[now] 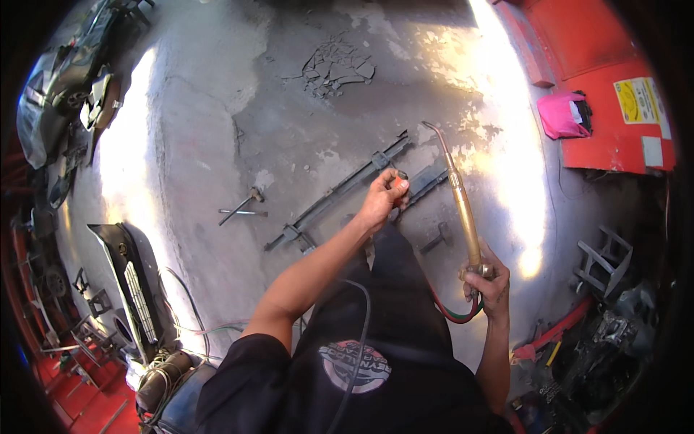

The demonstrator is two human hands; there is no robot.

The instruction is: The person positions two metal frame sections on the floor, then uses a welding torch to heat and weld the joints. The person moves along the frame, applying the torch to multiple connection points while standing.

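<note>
— Torch? 
— Brass gas torch (pixel 465 213), gripped at the valve end by the right hand (pixel 490 283), fingers closed round it. Bent nozzle tip up and away, over the concrete floor (pixel 217 145). Red and green hoses (pixel 455 311) looping from the base, just beside the wrist.

— Left hand?
— Left hand (pixel 381 200) reaching forward, fingers curled shut on a small orange object (pixel 397 183); too small to tell what kind. Hovering right over the long metal rail (pixel 336 194) lying diagonally on the floor.

— Anything else near the rail?
— Second, shorter metal bar (pixel 426 182) just beside it, partly hidden behind the left hand. Small T-shaped metal piece (pixel 436 237) between bar and torch handle. Hammer (pixel 242 206) well apart, to the left.

— In the way?
— Own dark-trousered knee (pixel 394 289) covering the floor below both hands. Black cable (pixel 358 347) draped down across the clothing.

— Further out?
— Patch of cracked concrete (pixel 336 69) beyond the rail. Black car bumper (pixel 130 278) at lower left. Pink cloth (pixel 562 114) against a red panel (pixel 607 72) at upper right. Metal stand (pixel 603 259) and clutter of parts at the right edge.
</note>
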